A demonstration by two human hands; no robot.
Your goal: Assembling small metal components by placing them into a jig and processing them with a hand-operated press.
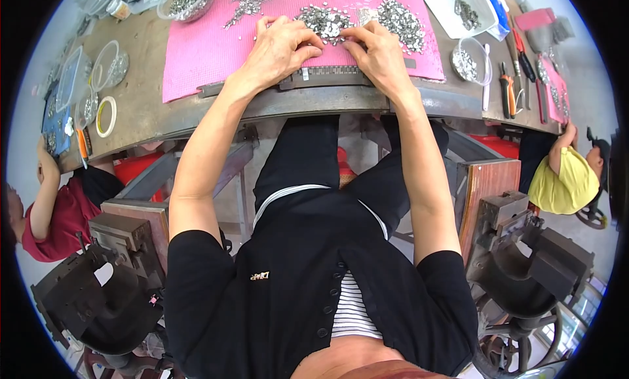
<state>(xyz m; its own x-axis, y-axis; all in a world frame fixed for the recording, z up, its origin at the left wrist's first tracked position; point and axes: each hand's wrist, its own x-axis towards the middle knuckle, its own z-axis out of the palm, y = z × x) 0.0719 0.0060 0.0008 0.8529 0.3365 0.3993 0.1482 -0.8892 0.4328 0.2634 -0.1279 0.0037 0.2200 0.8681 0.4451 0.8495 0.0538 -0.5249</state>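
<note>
On a pink textured mat (203, 51), both hands work beside a pile of small shiny metal pieces (322, 19). My left hand (280, 48) is closed, its thumb and forefinger drawn together at the pile's near left side. My right hand (377, 51) is closed too, fingertips at the pile's right side; anything in either pinch is too small to make out. Just below the fingers lies a long dark metal bar (327, 72) with a row of small metal pieces along it, near the bench edge. Another heap of metal pieces (401, 26) spreads beyond my right hand.
A clear bowl of metal parts (190, 2) stands at the far left; a round tub (466, 61) and white tray (452, 5) are on the right. Orange-handled pliers (508, 90) and a tape roll (106, 117) lie on the bench (147, 84). Other people sit at both sides.
</note>
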